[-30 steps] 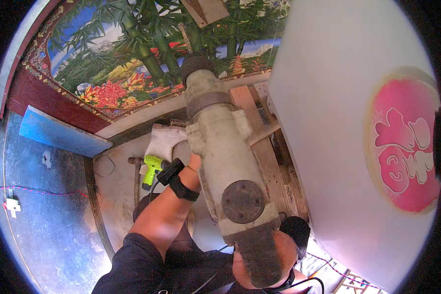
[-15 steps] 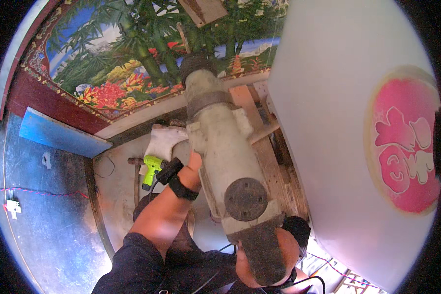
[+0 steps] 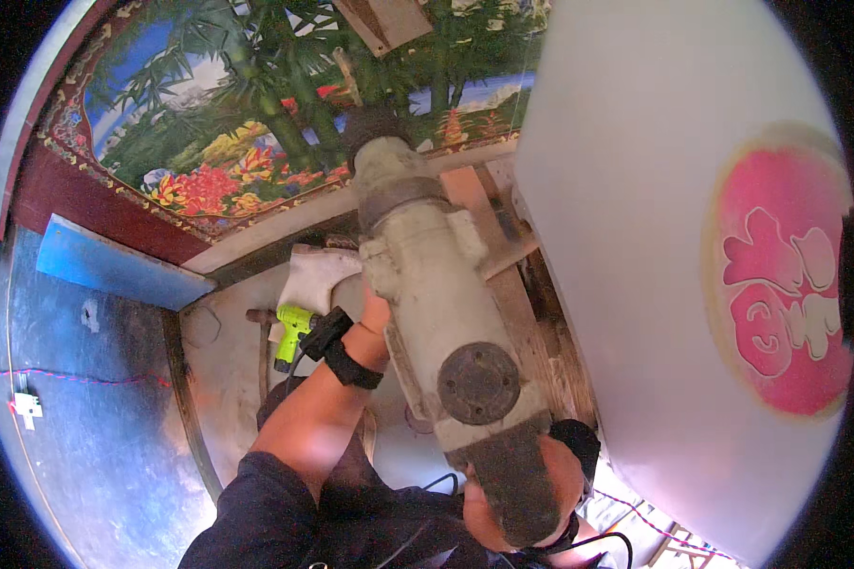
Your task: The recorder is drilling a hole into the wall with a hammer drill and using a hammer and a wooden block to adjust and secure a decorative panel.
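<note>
A large grey-beige rotary hammer drill (image 3: pixel 446 294) is held up before me, dark and dusty at its rear and collar. From its black chuck a thin bit (image 3: pixel 347 78) juts out toward the painted panel. My right hand (image 3: pixel 565 474) wraps round the dark rear handle, which covers part of it. Along the left side of the body, my left hand (image 3: pixel 376 308) reaches behind the drill and supports it; its fingers are hidden. A black strap with a small device circles my left wrist.
Below lie a lime-green cordless drill (image 3: pixel 294 334), a wooden-handled hammer (image 3: pixel 264 332) and a white boot-shaped thing (image 3: pixel 315 277). Wooden boards (image 3: pixel 527 313) stand behind the drill. A white panel with a pink emblem (image 3: pixel 778 284) rises at right, a blue board (image 3: pixel 119 261) at left.
The rotary hammer drill has shifted very slightly in view, its front a touch left and down. Both hands stay where they were on it.
</note>
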A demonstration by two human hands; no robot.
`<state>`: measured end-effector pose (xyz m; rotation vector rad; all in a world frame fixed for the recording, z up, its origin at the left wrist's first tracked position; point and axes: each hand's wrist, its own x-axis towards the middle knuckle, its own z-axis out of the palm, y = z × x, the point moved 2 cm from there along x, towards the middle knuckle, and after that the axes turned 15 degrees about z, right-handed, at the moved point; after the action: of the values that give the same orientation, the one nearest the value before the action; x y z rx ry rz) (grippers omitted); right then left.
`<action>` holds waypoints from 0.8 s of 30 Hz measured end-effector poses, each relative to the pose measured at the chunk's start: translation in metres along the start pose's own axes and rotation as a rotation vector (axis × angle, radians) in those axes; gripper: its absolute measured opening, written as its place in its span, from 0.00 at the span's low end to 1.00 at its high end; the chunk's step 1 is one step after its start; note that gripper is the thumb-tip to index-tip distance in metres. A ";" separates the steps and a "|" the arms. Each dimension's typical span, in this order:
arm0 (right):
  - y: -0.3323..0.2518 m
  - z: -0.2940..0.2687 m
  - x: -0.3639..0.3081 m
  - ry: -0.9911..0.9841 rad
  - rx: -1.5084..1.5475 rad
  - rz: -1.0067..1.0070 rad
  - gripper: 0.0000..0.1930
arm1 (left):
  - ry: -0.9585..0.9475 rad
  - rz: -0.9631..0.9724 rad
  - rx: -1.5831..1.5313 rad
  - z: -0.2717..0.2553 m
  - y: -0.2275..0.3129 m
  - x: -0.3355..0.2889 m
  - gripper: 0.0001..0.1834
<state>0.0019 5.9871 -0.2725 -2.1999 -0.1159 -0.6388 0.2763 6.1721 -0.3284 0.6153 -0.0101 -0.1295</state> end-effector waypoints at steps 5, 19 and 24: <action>-0.113 -0.045 0.110 -0.200 -0.007 0.308 0.12 | -0.056 0.067 0.195 -0.004 0.004 -0.002 0.20; -0.107 -0.044 0.115 -0.130 0.004 0.172 0.11 | -0.090 0.148 -0.026 0.063 0.037 -0.012 0.19; -0.114 -0.052 0.130 -0.244 -0.098 0.183 0.12 | -0.021 0.218 0.330 0.051 0.019 0.001 0.20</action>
<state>0.0611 6.0067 -0.1030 -2.3431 -0.0086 -0.2791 0.2770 6.1581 -0.2756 0.9376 -0.1207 0.0787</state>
